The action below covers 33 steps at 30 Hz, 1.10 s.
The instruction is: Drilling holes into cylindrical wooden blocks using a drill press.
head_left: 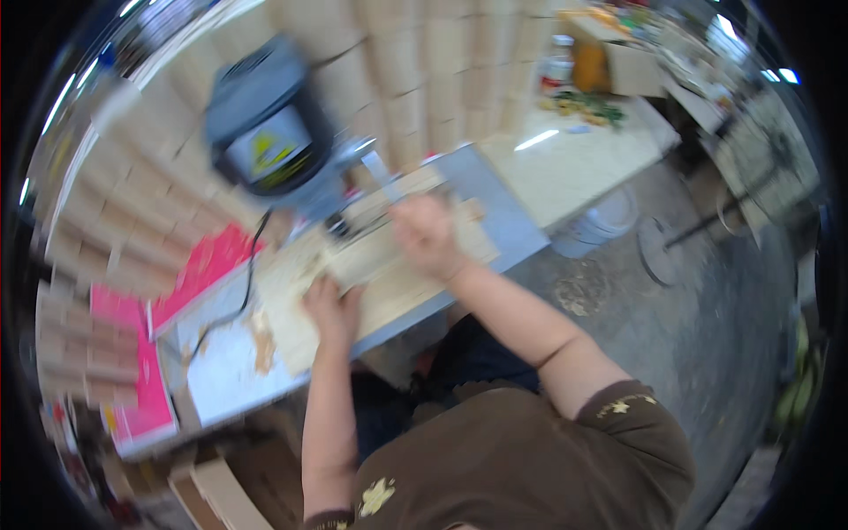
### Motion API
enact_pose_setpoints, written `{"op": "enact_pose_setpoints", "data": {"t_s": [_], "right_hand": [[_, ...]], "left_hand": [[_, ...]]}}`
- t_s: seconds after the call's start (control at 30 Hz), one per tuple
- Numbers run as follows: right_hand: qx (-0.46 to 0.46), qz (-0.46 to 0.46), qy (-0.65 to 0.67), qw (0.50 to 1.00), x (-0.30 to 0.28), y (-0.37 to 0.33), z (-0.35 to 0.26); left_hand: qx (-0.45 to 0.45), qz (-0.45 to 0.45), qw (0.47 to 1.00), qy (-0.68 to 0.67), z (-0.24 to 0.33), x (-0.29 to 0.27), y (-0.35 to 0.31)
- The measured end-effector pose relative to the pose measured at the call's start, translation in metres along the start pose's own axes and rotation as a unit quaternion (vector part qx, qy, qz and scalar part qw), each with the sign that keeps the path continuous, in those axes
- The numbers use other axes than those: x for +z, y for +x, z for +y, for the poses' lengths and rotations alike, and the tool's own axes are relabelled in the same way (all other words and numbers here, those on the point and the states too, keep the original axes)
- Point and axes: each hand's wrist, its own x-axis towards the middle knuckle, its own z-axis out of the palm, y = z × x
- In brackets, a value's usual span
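Observation:
A grey-blue bench drill press (269,124) with a yellow-and-black label stands over the far side of the work surface. My right hand (426,234) is closed around the end of its pale lever (380,172). Below the machine's head lies a light wooden board (389,296). On it, my left hand (331,311) rests with thumb and fingers apart, close to a pale wooden piece (367,256) near the drill's chuck (336,224). Motion blur softens both hands, and the drill's tip cannot be made out.
Stacked wooden blocks (424,71) form a wall behind the machine. A black cord (250,274) crosses the left side, near pink sheeting (208,269) and wood shavings (263,343). To the right are a pale table (583,168), a white bucket (601,221) and a round-based stand (658,252).

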Motion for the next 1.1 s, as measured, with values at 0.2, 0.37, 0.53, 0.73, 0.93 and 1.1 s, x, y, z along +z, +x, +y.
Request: {"op": "enact_pose_setpoints", "data": {"t_s": [0.2,0.37,0.53,0.73,0.93,1.1], "right_hand": [[-0.051,0.003,-0.008,0.999,-0.016,0.074,-0.047],[0.078,-0.008,-0.059,0.995,0.004,0.180,-0.036],[0.163,-0.075,-0.041,0.983,0.027,0.198,-0.002],[0.165,-0.320,0.054,0.931,-0.014,0.092,0.035],[0.098,-0.460,-0.089,0.878,-0.033,0.020,0.023],[0.099,-0.446,-0.079,0.886,-0.062,0.014,0.005]], "left_hand": [[0.073,0.045,0.996,0.017,-0.002,-0.019,-0.004],[-0.050,-0.044,0.998,-0.020,0.005,-0.016,0.006],[-0.130,-0.008,0.951,-0.282,-0.001,0.001,0.012],[-0.103,0.022,0.942,-0.318,-0.004,0.005,0.016],[-0.054,0.004,0.964,-0.261,0.001,-0.043,-0.002],[-0.023,0.027,0.980,-0.198,-0.026,-0.121,-0.047]]}}
